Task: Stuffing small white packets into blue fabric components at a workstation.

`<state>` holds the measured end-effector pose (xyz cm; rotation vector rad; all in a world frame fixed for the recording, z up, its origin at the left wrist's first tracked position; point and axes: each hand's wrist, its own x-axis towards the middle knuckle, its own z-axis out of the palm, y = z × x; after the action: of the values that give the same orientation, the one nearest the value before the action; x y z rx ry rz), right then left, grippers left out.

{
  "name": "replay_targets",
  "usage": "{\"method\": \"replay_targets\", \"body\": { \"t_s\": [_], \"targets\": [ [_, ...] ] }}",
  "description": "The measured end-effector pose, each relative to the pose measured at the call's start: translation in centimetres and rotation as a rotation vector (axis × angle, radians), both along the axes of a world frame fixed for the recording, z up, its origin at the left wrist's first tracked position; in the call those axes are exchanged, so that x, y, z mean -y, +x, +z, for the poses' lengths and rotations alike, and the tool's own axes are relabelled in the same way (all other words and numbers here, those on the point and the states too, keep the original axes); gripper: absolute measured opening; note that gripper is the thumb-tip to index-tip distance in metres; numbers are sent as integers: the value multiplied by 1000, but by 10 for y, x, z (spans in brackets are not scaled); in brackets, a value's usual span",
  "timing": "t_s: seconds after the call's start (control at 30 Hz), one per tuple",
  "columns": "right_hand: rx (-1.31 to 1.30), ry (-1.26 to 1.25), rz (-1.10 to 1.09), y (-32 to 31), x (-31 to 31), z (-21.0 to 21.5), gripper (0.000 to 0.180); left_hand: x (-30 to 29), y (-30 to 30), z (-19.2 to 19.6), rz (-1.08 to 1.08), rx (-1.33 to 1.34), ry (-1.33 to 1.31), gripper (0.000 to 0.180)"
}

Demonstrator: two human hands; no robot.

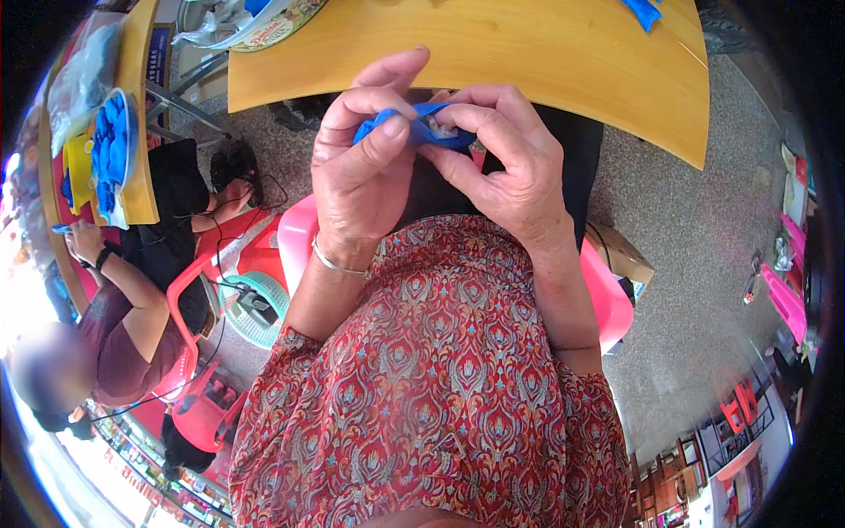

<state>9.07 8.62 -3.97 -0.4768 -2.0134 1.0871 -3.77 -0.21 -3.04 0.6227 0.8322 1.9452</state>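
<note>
Between my two hands, in front of my chest, is a small blue cloth piece [422, 132]. Its folds stand partly open, and something pale and crumpled shows inside near the right end. My left hand [359, 163] pinches the cloth's left end between thumb and curled fingers, with one finger raised. At the other end, my right hand [515, 163] grips the blue edge with thumb and fingertips. What the pale stuff is, I cannot make out. Both hands are held just short of the near edge of the yellow wooden table [493, 53].
A round tub [273, 31] with plastic and blue pieces stands at the table's far left. Another blue piece [645, 12] lies far right. Leftward, a seated person's hand [85, 240] is near a tray of blue pieces [129, 167]. A teal basket [257, 308] and cardboard box [623, 258] flank me.
</note>
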Motion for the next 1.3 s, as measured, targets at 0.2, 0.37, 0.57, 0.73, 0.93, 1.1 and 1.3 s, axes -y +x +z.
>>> {"method": "replay_targets", "body": {
  "t_s": [0.2,0.37,0.57,0.73,0.93,1.1,1.3],
  "targets": [
    [56,-21,-1,4,0,7,28,-4,1,-6,11,91,39,8],
    [96,18,-6,3,-1,11,34,-6,13,1,-46,-103,-13,25],
    [-12,-206,73,5,-4,-5,32,-4,22,1,-47,101,-116,71],
    [-25,-312,145,7,1,-2,21,-9,13,12,-106,87,-200,59],
    [-194,-463,117,6,0,-5,18,-16,31,2,-5,133,-74,64],
    [-143,-316,20,6,-5,-7,22,3,41,-2,118,97,-300,46],
    [94,-142,-2,6,0,-4,27,-5,32,-7,253,97,-342,30]
  ]
}}
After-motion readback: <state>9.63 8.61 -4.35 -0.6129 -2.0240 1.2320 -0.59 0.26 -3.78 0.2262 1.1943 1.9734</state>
